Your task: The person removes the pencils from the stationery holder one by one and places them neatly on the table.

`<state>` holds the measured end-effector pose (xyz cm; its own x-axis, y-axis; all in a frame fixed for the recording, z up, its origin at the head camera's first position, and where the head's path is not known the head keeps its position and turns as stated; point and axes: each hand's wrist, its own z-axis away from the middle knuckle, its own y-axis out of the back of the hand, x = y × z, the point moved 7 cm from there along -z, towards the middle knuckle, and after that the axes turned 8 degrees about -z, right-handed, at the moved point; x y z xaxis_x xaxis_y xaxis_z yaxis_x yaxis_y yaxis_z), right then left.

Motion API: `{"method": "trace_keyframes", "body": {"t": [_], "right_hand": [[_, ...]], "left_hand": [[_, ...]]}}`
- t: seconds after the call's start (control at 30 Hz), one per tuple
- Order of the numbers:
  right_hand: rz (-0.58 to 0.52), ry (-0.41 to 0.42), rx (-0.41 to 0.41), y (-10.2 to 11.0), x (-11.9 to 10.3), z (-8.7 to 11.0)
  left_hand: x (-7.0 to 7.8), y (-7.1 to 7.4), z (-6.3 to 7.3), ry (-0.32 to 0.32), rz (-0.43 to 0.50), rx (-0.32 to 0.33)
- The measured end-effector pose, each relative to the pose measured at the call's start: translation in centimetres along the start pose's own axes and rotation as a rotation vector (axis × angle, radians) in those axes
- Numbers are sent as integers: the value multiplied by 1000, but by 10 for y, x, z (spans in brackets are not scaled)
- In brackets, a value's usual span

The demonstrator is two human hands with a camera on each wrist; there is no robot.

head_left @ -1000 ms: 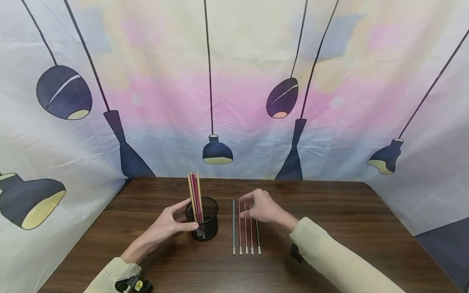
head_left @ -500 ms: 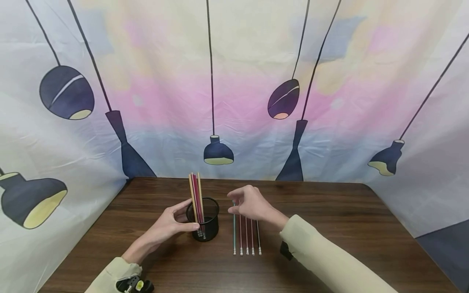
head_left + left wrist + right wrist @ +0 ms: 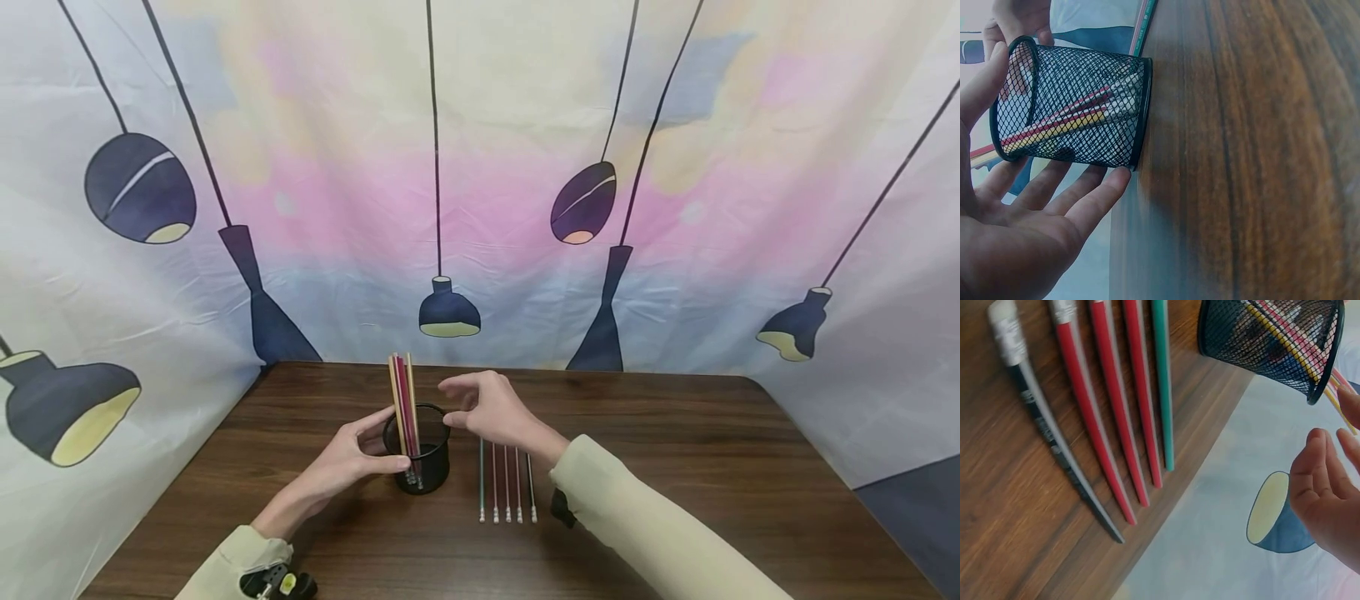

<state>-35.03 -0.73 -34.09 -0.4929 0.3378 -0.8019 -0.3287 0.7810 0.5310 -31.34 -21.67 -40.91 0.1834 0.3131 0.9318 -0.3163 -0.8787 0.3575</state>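
Note:
My left hand [image 3: 341, 458] holds a black mesh pencil cup [image 3: 431, 473] that stands upright on the table, the thumb at its rim and the fingers along its side. Several yellow and red pencils [image 3: 403, 400] lean in the cup, eraser ends down. Just right of the rim hovers my right hand [image 3: 491, 410], thumb and fingers apart, with nothing seen between them. On the table below it lie a green pencil [image 3: 1163, 387], three red pencils [image 3: 1110, 394] and a black pencil [image 3: 1054, 437], side by side with white erasers toward me. The right hand hides their far ends in the head view.
The dark wooden table [image 3: 675, 467] reaches back to a hanging cloth [image 3: 510, 208] printed with lamps. Each forearm wears a pale sleeve [image 3: 652, 517]. A black device [image 3: 273, 582] is strapped at the left wrist.
My right hand has moved left from above the row of pencils to beside the cup's rim. The left hand and the cup have stayed in place.

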Motion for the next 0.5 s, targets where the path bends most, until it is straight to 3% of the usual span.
{"method": "trace_keyframes", "body": {"t": [0.5], "right_hand": [[-5,30,-45,-17,-4,-13]], "left_hand": [[-1,0,-1,10,19,2]]}}
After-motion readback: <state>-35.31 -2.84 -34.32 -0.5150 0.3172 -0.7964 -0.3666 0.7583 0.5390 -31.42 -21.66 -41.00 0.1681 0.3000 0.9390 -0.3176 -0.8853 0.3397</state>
